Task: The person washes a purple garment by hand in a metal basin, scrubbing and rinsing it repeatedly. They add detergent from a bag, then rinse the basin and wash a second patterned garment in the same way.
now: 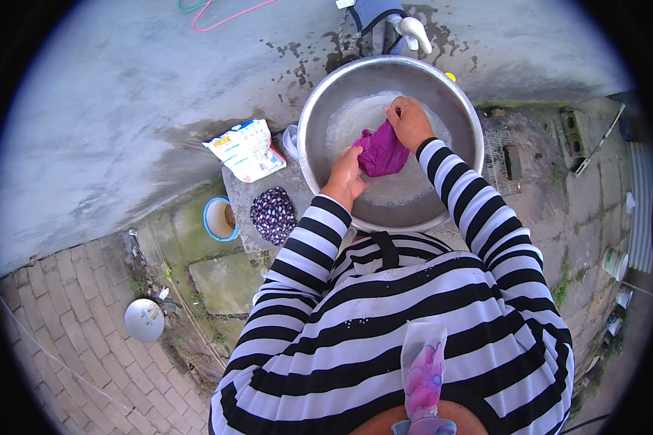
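Observation:
A wide stainless steel basin stands before me with cloudy, sudsy water inside. Over that water I hold a wet purple cloth between both hands. My left hand pinches the cloth's left edge with thumb and fingers. At its upper right side, my right hand grips the fabric with bent fingers. What kind of garment the cloth is, I cannot tell, as it is bunched up.
Left of the basin, a stone slab bears a white detergent bag and a bundled dark patterned cloth. A blue-rimmed bucket is beside it. Above the basin, a tap juts out. A metal grate lies to the right.

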The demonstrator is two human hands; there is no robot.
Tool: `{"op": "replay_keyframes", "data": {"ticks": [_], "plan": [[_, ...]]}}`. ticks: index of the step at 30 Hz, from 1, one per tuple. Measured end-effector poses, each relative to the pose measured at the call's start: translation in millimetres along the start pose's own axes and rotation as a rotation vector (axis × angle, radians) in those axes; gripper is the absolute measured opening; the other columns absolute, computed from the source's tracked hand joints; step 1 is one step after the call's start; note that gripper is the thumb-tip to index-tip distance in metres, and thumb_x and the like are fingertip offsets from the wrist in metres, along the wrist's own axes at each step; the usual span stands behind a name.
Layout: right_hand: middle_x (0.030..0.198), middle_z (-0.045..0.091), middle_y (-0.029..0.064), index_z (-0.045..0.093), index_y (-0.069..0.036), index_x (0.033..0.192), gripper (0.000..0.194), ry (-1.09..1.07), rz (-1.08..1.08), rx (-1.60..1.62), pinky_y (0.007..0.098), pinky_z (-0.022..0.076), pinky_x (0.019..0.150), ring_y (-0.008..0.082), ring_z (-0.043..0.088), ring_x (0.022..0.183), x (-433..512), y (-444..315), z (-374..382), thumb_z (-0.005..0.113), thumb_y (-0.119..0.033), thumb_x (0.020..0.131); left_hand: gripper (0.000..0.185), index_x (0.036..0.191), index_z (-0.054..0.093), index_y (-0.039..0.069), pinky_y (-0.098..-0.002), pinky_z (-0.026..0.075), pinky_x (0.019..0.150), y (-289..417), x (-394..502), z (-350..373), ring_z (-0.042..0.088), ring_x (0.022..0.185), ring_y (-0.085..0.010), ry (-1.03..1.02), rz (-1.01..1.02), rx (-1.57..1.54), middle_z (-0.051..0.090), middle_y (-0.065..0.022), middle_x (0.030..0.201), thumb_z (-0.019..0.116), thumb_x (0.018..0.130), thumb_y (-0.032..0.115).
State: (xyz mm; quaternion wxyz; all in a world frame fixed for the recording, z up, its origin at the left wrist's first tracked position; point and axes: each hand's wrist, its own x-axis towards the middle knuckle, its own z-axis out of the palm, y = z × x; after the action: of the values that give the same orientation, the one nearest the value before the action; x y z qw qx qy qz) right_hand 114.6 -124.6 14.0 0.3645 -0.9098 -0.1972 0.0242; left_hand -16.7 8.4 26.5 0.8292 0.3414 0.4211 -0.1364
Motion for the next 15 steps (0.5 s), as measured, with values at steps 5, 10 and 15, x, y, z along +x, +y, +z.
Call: {"op": "replay_keyframes", "data": {"ticks": [5, 10, 15], "plan": [[0.105, 0.060, 0.0213, 0.062, -0.011, 0.106, 0.036, -0.105, 0.196, -0.112, 0.0469, 0.0448, 0.088, 0.0380, 0.058, 0.098, -19.1, 6.7, 25.0, 0.058, -0.041, 0.087, 0.058, 0.138, 0.034, 0.020, -0.0725, 0.007, 0.101, 3.5, 0.8, 4.7, 0.026, 0.135, -0.0333, 0.128, -0.007, -0.022, 0.030, -0.0091, 0.147, 0.051, 0.089, 0.047], [0.083, 0.060, 0.0213, 0.060, -0.003, 0.086, 0.026, -0.191, 0.060, 0.542, 0.0404, 0.0460, 0.074, 0.0360, 0.057, 0.080, -73.2, -75.0, 34.2, 0.063, -0.028, 0.085, 0.057, 0.116, 0.054, 0.002, -0.0462, 0.041, 0.100, -0.4, 54.1, -27.3, 0.056, 0.109, -0.0325, -0.138, 0.018, -0.376, 0.060, -0.0183, 0.113, 0.040, 0.093, 0.052], [0.082, 0.056, 0.0185, 0.055, -0.003, 0.078, 0.022, 0.029, 0.033, 0.470, 0.0422, 0.0437, 0.071, 0.0358, 0.054, 0.077, -62.5, -79.6, 15.1, 0.062, -0.023, 0.086, 0.038, 0.116, 0.052, 0.004, -0.0461, 0.047, 0.091, -6.3, 14.7, 12.9, 0.057, 0.108, -0.0299, -0.070, 0.163, -0.338, 0.060, -0.0145, 0.115, 0.040, 0.096, 0.034]]}}
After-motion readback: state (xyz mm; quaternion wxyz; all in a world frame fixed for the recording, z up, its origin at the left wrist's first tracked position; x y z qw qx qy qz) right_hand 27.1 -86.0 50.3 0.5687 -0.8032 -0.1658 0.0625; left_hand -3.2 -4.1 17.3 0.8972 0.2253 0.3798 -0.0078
